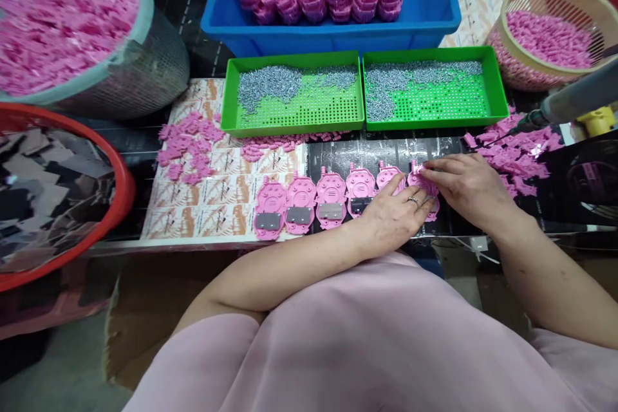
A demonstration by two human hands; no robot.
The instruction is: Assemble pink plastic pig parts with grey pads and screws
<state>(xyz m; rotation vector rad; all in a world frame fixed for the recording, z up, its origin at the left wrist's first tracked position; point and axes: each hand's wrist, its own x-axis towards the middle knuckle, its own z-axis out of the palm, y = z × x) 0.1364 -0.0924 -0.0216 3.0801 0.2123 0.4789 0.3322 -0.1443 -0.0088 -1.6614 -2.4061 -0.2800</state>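
A row of several pink plastic casing halves [331,196] lies along the near edge of the work surface, with grey or dark rectangular plates [299,215] on their lower parts. My left hand [398,212] lies flat over the right end of the row, fingers stretched out and a ring on one. Its fingertips touch the rightmost casing [432,206], which is partly covered. At that casing's top, my right hand [463,183] has its thumb and fingers pinched together. Something small and pink shows at these fingertips, but its shape is mostly hidden.
Two green trays [294,129] of screws stand behind the row, before a blue bin [333,35] of stacked pink casings. Loose pink parts [190,145] lie left and right. Baskets [164,58] flank the surface. A screwdriver-like tool [555,106] hangs at right.
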